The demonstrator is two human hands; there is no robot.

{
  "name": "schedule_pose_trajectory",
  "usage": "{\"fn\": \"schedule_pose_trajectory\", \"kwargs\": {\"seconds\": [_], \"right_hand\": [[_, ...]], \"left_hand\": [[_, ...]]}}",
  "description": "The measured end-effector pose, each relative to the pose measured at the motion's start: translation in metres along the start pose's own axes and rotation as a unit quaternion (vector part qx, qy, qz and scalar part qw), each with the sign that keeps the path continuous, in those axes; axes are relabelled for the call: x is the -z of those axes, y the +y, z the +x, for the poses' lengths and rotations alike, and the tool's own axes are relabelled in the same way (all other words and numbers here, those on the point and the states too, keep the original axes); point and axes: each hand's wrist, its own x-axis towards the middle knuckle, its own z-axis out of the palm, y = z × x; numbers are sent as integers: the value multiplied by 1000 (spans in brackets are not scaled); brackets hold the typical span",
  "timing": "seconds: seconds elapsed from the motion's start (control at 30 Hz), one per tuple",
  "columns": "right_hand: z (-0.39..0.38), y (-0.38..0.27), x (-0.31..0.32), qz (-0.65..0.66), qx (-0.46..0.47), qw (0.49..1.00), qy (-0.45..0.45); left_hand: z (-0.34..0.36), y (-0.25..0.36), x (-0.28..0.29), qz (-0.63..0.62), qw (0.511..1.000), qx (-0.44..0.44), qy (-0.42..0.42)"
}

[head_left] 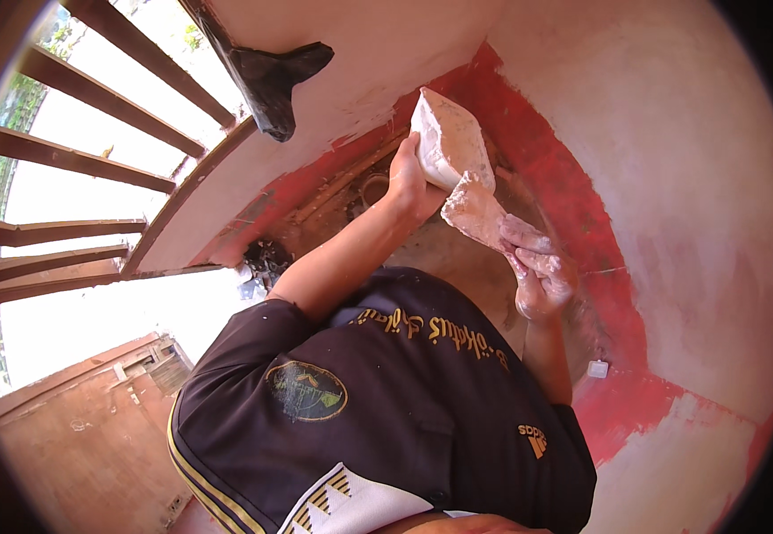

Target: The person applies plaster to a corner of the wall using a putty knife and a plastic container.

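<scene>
My left hand (410,182) grips a white, box-like tub (458,142) smeared with pale plaster, raised in front of me and tilted. The fingers under the tub are hidden. In my right hand (542,271), whose fingers are coated with the same white paste, is a putty knife (475,212). Thick plaster covers its blade, which overlaps the tub's near lower corner; whether the two touch I cannot tell.
A window with brown wooden bars (84,160) lies on the left, with black plastic (271,80) hanging beside its frame. Pale walls (671,160) meet a red painted band (573,196). A small white square thing (597,368) sits at the right. A wooden door (93,436) shows lower left.
</scene>
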Motion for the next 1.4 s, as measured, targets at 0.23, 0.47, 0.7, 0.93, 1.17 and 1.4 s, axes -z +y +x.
{"fn": "schedule_pose_trajectory", "kwargs": {"seconds": [0.23,0.47,0.7,0.93,1.17,1.4], "right_hand": [[9,-4,-6,8,19,999,27],[14,8,-7,-5,52,998,23],[23,9,-14,-6,87,996,35],[33,16,20,55,63,981,174],[59,26,14,167,-142,915,340],[58,55,18,214,-283,875,328]], "left_hand": [[6,5,-2,13,999,-18,36],[22,9,3,6,1000,-14,3],[34,25,4,16,999,-21,-33],[35,22,-3,21,995,-48,-82],[33,31,10,71,982,12,-173],[39,32,2,18,982,18,-189]]}}
